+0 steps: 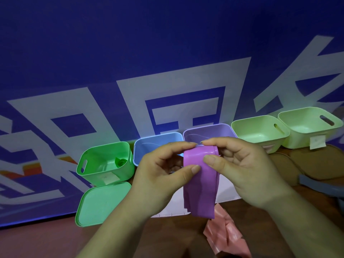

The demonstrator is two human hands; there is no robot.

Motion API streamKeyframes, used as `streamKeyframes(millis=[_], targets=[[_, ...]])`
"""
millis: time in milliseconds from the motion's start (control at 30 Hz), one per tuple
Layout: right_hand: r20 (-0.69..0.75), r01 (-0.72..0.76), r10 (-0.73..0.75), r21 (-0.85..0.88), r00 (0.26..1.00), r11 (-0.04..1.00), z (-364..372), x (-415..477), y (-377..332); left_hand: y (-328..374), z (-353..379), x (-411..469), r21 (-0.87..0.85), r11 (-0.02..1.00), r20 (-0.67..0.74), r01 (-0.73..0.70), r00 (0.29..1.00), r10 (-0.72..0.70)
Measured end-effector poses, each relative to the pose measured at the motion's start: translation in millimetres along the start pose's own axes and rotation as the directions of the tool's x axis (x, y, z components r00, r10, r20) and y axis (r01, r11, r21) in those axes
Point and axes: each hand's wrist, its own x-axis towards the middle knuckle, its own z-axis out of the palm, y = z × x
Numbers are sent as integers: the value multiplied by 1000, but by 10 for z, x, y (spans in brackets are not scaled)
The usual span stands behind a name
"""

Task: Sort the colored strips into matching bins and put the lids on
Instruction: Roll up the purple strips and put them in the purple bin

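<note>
Two hands are held in front of a row of open bins. The purple strip (201,175) is pinched at its folded top by the left hand (163,170) and the right hand (242,170), its ends hanging above the counter (55,243). The purple bin (208,134) is seen just behind. A rolled green strip (121,162) is contained in the green bin (96,164), the green lid (102,203) laid before it. Pink strips (223,235) are heaped nearby.

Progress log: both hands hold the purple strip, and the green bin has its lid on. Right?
No: head view shows the green bin open, its lid lying in front. The left hand and right hand do hold the purple strip.
</note>
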Motion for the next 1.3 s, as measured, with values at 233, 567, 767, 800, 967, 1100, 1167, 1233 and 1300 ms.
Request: streamKeyframes(millis=[233, 567, 767, 800, 967, 1100, 1167, 1233, 1300], targets=[[38, -20, 20, -19, 999, 1000, -8, -6, 13, -10, -10, -2, -42, 998, -17, 47, 999, -47], [76, 92, -80, -165, 994, 982, -25, -21, -2, 48, 2, 19, -82, 991, -58, 104, 992, -109], [45, 117, -111, -157, 993, 981, -26, -38, 16, 92, 19, 9, -86, 990, -42, 108, 993, -112], [44, 119, -114, -164, 993, 979, -24, -44, 10, 97, 18, 6, -82, 991, -38, 105, 993, -108], [26, 109, -106, -174, 994, 979, -18, -52, -7, 102, -2, -3, -63, 994, -8, 86, 996, -87], [22, 101, -99, -123, 995, 987, -11, -53, -20, 73, -38, -21, -35, 997, 43, 70, 997, -68], [21, 96, -95, -105, 995, 990, -7, -54, -26, 61, -42, -32, -22, 999, 45, 45, 998, -44], [18, 88, -86, -95, 996, 992, -2, -56, -27, 65, -37, -40, 3, 1000, 32, 8, 999, -8], [13, 78, -77, -94, 997, 993, -2, -60, -30, 72, -30, -46, 28, 999, 28, -32, 999, 31]])
